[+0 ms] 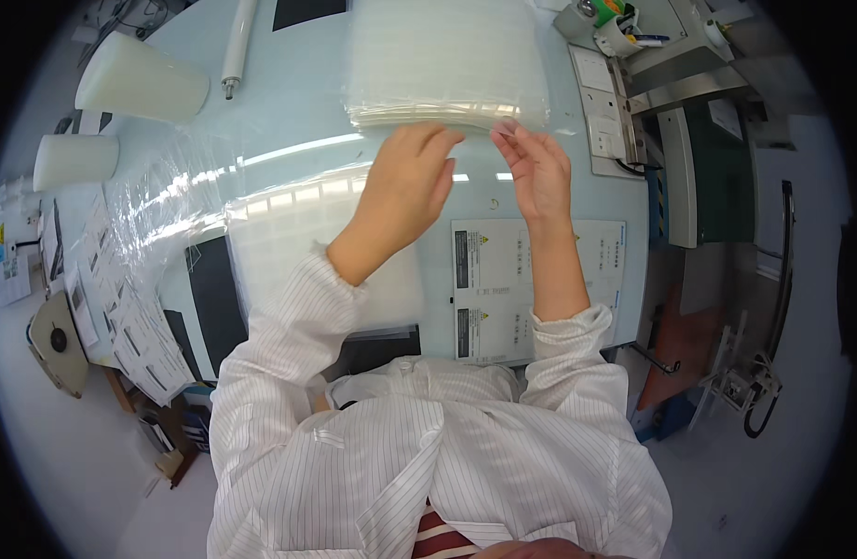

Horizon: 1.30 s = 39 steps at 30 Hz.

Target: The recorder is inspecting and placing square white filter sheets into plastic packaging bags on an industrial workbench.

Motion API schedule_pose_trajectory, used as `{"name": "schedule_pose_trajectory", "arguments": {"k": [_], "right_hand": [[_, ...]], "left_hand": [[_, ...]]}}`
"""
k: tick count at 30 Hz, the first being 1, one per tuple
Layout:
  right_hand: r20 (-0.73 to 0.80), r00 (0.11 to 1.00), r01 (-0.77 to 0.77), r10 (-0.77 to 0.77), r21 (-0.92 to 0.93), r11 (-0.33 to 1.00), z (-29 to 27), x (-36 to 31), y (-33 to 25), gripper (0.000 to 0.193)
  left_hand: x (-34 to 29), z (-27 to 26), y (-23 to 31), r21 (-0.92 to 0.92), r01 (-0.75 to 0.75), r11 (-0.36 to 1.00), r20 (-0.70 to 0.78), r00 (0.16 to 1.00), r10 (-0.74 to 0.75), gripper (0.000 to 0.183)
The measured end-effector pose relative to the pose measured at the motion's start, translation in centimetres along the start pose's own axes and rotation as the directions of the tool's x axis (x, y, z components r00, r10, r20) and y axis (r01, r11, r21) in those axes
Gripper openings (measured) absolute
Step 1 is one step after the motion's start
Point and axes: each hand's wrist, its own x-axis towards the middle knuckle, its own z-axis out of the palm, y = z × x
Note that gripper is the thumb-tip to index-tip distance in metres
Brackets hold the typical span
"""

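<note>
Pinches a sheet (506, 128) with the right hand (537, 172) at the near edge of the film stack (447, 65) on the far part of the table (298, 84), and holds the left hand (405, 182) apart, near that edge, with fingers bent and grip impossible to tell.

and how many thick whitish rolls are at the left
2: the larger roll at upper left, the smaller roll below and left of it; others may be hidden.

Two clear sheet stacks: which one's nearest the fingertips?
The far stack, top middle of the view: the left hand and right hand reach its near edge. The other stack lies lower left.
</note>
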Motion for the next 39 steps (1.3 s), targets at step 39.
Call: {"name": "schedule_pose_trajectory", "arguments": {"k": [39], "right_hand": [[-0.165, 0.977, -0.151, 0.138, -0.07, 0.986, -1.0, 0.8, 4.0, 0.035]], "left_hand": [[12.7, -8.2, -5.2, -0.186, -0.043, 0.982, -0.722, 0.684, -0.107, 0.014]]}}
